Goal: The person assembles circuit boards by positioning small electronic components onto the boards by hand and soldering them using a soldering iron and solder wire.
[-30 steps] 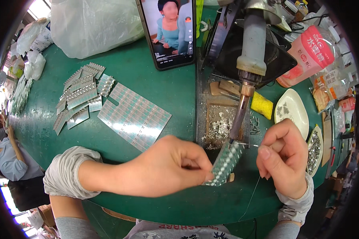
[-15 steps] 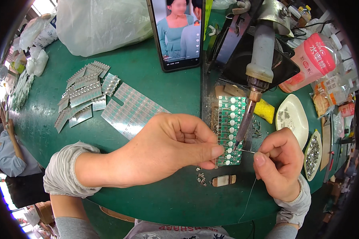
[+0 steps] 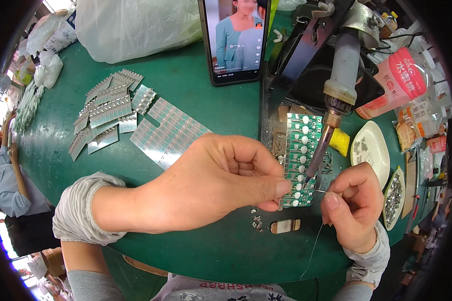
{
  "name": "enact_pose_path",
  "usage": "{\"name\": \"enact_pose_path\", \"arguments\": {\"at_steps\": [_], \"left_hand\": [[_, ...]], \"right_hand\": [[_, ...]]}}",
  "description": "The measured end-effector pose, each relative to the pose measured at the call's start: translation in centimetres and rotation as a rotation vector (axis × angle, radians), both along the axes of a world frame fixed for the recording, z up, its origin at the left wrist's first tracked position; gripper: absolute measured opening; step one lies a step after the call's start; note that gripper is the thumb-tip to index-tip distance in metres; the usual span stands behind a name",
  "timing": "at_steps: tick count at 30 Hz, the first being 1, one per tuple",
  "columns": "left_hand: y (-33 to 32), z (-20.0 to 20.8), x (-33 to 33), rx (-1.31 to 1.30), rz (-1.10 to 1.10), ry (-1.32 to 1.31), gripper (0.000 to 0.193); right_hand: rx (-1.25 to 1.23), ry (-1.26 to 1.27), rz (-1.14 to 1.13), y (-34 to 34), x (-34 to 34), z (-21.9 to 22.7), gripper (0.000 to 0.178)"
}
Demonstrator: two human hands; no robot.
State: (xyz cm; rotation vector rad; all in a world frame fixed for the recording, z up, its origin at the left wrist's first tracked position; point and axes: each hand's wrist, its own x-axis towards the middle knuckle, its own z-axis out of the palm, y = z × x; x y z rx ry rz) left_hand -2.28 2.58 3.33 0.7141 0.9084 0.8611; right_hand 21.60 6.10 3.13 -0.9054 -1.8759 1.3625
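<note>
My left hand (image 3: 231, 183) grips the lower left edge of a green circuit board (image 3: 309, 150) between thumb and fingers. A row of round white parts runs along the board. Its lower left corner is hidden behind my fingertips. My right hand (image 3: 355, 205) pinches a thin solder wire (image 3: 314, 248), whose short end points left to the board while the rest trails down toward the table edge. Mounted on a stand, a soldering iron (image 3: 331, 123) slants down over the board. Its tip is at the lower part of the board, close to the wire's end; whether they touch I cannot tell.
Metal-coloured strips (image 3: 108, 108) and flat panels (image 3: 168, 133) lie left. A phone (image 3: 236, 45) stands behind, near a plastic bag (image 3: 135, 30). At right are a pale dish (image 3: 371, 140), a dish of small metal parts (image 3: 394, 198), a yellow sponge (image 3: 340, 142) and a bottle (image 3: 397, 83).
The whole view has shifted, so most things appear farther right. Both hands keep their grips, and the iron's tip stays at the board's lower part.
</note>
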Motion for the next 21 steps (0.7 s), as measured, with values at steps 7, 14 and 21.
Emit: {"name": "enact_pose_path", "arguments": {"at_steps": [7,14,21], "left_hand": [[0.0,-0.4,0.1,-0.008,-0.060,0.019,0.008],[-1.1,-1.1,0.7,0.012,-0.532,0.181,0.004],[-3.1,-2.6,2.0,1.595,-0.048,0.870,0.011]], "right_hand": [[-0.040,-0.003,-0.031,0.0,0.0,0.3,0.016],[-0.332,-0.162,0.026,1.9,0.1,1.6,0.016],[-0.427,-0.292,0.260,1.4,-0.2,2.0,0.013]]}}
